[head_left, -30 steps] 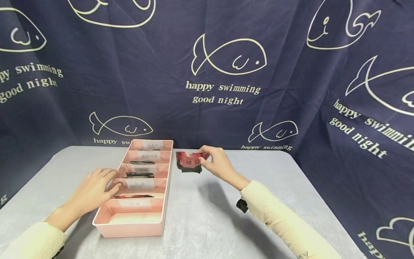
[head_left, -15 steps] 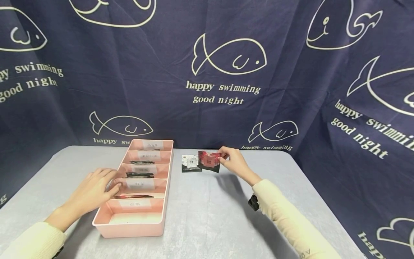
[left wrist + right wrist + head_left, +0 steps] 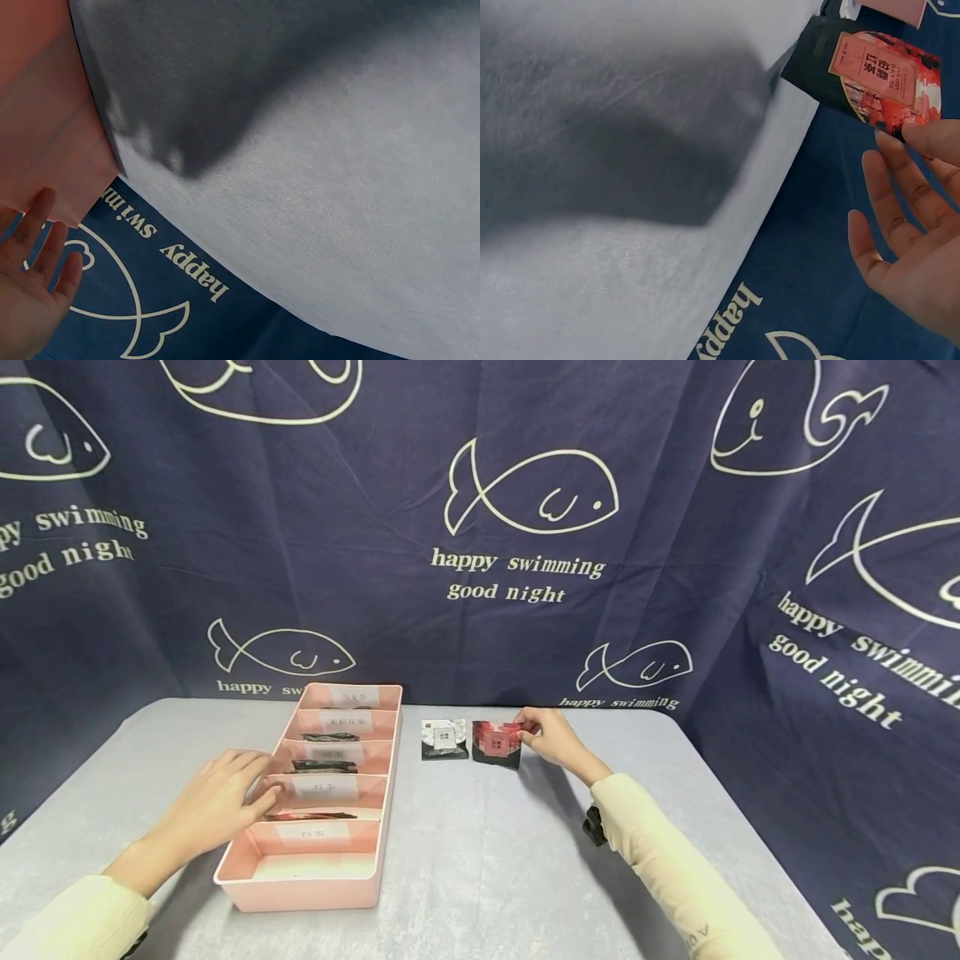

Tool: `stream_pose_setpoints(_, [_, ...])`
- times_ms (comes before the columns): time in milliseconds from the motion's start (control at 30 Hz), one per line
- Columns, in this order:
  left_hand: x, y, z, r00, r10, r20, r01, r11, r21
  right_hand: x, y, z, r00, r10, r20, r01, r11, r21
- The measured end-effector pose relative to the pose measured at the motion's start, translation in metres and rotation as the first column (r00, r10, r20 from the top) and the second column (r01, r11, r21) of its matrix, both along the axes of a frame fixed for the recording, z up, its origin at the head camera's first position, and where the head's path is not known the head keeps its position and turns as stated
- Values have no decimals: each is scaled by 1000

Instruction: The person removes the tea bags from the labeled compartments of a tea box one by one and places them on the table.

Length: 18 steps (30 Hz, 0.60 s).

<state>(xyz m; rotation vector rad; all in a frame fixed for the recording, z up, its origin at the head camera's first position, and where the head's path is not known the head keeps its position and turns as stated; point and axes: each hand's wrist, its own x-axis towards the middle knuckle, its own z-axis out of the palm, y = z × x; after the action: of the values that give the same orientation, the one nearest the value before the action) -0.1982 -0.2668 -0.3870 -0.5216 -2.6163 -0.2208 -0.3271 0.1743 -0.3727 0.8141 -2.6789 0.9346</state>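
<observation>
My right hand pinches the top right corner of a red and black tea sachet between thumb and fingers. In the right wrist view its label reads black tea on the tea sachet, while the other fingers spread loosely. Just left of it a white and black tea sachet lies on the table. My left hand rests at the left rim of a long pink divided box. Relaxed fingers lie along its outer wall in the left wrist view.
Paper labels mark the box's compartments. Dark sachets stand in the middle ones, and a red sachet lies in the one before the front. A dark blue fish-print curtain rises behind the grey table.
My right hand has slid the red sachet rightward off the white one and lowered it beside it, uncovering the white sachet. The left hand and the box have stayed put.
</observation>
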Motion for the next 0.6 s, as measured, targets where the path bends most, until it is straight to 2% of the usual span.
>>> stream_pose_setpoints(367, [0, 0, 0, 1000, 0, -1, 0, 1000, 5, -12, 3, -13, 997, -78, 18, 78, 997, -11])
stream_pose_setpoints(600, [-1, 0, 0, 1000, -2, -5, 2, 1000, -4, -19, -2, -22, 985, -174, -2, 174, 985, 9])
